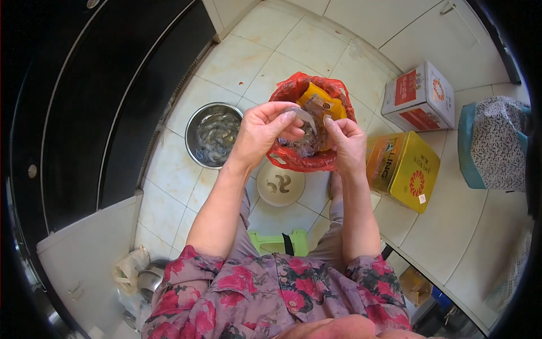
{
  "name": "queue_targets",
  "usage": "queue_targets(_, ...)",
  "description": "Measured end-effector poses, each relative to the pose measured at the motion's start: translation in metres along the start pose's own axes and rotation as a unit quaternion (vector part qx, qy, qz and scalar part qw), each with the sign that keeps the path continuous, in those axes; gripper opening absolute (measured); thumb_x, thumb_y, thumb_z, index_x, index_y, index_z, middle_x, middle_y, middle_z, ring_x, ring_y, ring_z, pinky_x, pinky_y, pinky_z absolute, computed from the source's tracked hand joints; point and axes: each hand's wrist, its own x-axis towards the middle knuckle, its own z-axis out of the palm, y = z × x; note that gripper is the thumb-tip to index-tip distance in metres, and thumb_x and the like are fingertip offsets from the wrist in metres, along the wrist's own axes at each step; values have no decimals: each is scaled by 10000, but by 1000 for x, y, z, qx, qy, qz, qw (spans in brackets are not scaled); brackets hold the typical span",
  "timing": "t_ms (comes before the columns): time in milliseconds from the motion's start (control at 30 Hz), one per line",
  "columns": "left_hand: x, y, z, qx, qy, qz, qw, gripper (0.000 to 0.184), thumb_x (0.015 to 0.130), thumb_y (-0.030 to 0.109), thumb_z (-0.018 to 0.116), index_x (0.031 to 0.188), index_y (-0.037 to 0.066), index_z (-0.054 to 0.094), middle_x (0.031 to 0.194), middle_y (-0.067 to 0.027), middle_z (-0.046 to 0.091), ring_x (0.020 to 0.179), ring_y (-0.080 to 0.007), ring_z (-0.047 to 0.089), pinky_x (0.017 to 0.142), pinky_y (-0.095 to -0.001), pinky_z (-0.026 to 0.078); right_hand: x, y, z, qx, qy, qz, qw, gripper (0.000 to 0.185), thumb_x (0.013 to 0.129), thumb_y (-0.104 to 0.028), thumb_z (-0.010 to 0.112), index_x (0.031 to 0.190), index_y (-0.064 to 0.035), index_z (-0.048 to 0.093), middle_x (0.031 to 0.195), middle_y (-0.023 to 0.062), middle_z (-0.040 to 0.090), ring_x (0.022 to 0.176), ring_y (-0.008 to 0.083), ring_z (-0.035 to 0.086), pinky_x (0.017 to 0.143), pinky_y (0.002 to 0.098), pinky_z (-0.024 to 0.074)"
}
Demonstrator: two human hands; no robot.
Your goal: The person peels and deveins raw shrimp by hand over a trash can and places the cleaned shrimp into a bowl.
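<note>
A greyish, translucent shrimp (305, 117) is pinched between the thumb and fingers of my left hand (271, 129), above a red-bagged bin (305, 164). My right hand (346, 138) is closed at the thumb and forefinger beside the shrimp, over the bin's right part; what its fingertips hold, if anything, is too small to tell. Inside the bin are a yellow packet (323, 104) and shiny scraps. A white bowl (281, 198) with several shrimp pieces sits on the floor below the bin. To the left, a metal bowl (189, 134) holds many grey shrimp.
Yellow tin (415, 172) and white-red carton (420, 96) stand at the right, near a patterned cloth-covered item (498, 144). A green stool (299, 242) shows between the legs. Black drawers (121, 96) line the left; a plastic bag (131, 270) and metal pots lie lower left.
</note>
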Motion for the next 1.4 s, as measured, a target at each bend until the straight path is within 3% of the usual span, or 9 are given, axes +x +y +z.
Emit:
queue_targets(133, 3, -1, 2, -18, 0, -1, 1000, 240, 944, 105, 569, 1141, -20, 621, 929, -125, 700, 785, -167, 696, 696, -268, 582, 3, 3, 4, -19, 37, -63, 997, 36, 841, -25, 646, 808, -12, 647, 714, -5, 575, 630, 42, 512, 553, 204, 398)
queue_targets(200, 3, -2, 3, -17, 10, -18, 1000, 237, 955, 102, 543, 1141, -21, 619, 940, -133, 699, 804, -174, 697, 701, -265, 584, 5, 8, 1, -172, 58, -174, 968, 48, 816, -3, 650, 863, 2, 657, 824, 32, 604, 674, 85, 549, 578, 228, 437)
queue_targets(233, 3, -2, 3, -17, 10, -18, 1000, 237, 955, 102, 543, 1141, -21, 619, 940, -133, 699, 804, -174, 697, 701, -265, 584, 5, 7, 2, -172, 58, -174, 968, 48, 816, -3, 650, 863, 2, 657, 824, 32, 604, 674, 85, 549, 578, 228, 437)
queue_targets(300, 3, -1, 5, -8, 12, -44, 999, 238, 957, 99, 531, 1143, -23, 617, 947, -138, 698, 821, -173, 697, 702, -262, 583, 3, 2, 8, -260, 79, -335, 902, 121, 800, 14, 655, 919, 0, 671, 870, 76, 608, 710, 160, 587, 606, 272, 477)
queue_targets(400, 1, 0, 8, 42, 10, -90, 995, 237, 958, 96, 525, 1134, -34, 617, 957, -130, 697, 834, -164, 695, 704, -254, 583, -9, -10, 18, -294, 42, -416, 860, 142, 807, 13, 662, 944, -15, 684, 862, 96, 609, 723, 209, 606, 636, 302, 501)
queue_targets(533, 2, -12, 9, 45, 3, -108, 993, 235, 953, 88, 528, 1125, -45, 616, 968, -116, 695, 845, -149, 690, 710, -244, 581, -9, -4, 22, -337, -45, -442, 830, 208, 765, -1, 694, 971, -30, 689, 845, 95, 606, 736, 235, 615, 645, 322, 516)
queue_targets(867, 0, -9, 11, 125, -49, -131, 982, 235, 928, 64, 536, 1104, -61, 631, 961, -96, 692, 826, -116, 673, 731, -227, 559, -11, -5, 18, -413, -77, -417, 806, 74, 759, -4, 666, 820, -15, 626, 769, 102, 589, 702, 273, 620, 624, 363, 527)
queue_targets(1067, -1, -16, 12, 143, -49, -132, 980, 233, 921, 52, 536, 1101, -55, 638, 931, -80, 695, 784, -94, 660, 709, -219, 547, -11, 3, 19, -416, -74, -402, 812, 78, 742, -2, 649, 713, -11, 578, 721, 118, 563, 671, 295, 604, 601, 384, 515)
queue_targets(1400, -1, -16, 15, 88, -59, -99, 989, 227, 932, 58, 552, 1108, -59, 632, 948, -84, 690, 819, -99, 663, 742, -219, 560, -8, -7, 12, -364, -55, -361, 857, 41, 748, -6, 650, 785, -13, 631, 769, 127, 603, 687, 306, 615, 611, 386, 514)
